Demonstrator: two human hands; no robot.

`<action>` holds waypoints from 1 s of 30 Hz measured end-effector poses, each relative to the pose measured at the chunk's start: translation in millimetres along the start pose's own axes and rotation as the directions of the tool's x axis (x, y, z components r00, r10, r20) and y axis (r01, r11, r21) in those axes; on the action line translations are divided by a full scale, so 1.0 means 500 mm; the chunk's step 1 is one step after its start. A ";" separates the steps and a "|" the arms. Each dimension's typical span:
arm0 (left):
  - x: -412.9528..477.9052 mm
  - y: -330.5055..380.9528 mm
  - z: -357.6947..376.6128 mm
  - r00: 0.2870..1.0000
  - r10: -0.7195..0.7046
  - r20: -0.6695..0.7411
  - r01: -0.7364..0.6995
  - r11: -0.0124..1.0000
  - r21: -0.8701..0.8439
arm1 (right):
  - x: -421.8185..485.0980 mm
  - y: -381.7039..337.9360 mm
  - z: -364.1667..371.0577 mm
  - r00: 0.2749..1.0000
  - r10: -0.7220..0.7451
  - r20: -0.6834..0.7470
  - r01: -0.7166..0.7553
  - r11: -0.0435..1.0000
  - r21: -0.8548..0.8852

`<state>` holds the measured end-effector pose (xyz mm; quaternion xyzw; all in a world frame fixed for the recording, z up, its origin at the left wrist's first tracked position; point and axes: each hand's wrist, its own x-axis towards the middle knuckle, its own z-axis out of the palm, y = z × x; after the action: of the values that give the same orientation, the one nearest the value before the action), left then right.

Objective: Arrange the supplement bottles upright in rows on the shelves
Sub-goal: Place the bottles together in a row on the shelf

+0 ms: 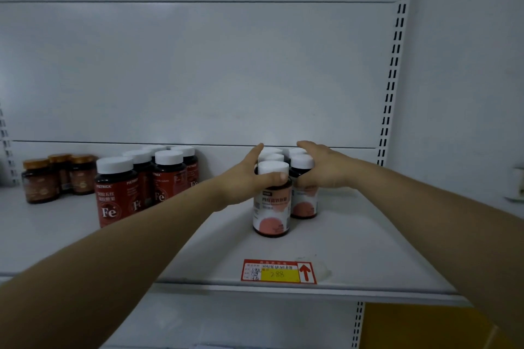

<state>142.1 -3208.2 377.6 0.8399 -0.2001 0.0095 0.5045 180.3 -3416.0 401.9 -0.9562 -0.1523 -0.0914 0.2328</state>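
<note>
Your left hand and right hand have their fingers clamped round the cluster of white-capped bottles, upright mid-shelf. Squeeze unevenly or shove fast and the front one could tip over.

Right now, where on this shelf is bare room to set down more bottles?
Bare shelf lies right of the pink-label bottles, up to the slotted upright, and in front of them, toward the price tag. Crowded: the left side, with the Fe bottles.
</note>
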 end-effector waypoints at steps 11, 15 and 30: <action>0.042 -0.020 -0.002 0.975 -0.218 -0.043 0.201 0.949 -0.242 | 0.009 0.005 -0.002 0.998 -0.047 0.038 0.047 0.999 0.012; 0.046 -0.024 0.008 0.975 -0.224 -0.011 0.211 0.933 -0.291 | 0.005 0.006 0.002 0.999 -0.038 0.026 0.037 0.999 0.031; -0.036 -0.025 0.017 0.994 0.073 0.075 -0.068 0.995 -0.075 | -0.051 0.007 0.026 0.998 -0.004 -0.055 0.008 0.998 0.069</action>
<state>128.0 -3204.4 359.0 0.8132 -0.2494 -0.0127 0.5256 159.2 -3419.2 382.7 -0.9442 -0.1516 -0.1131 0.2698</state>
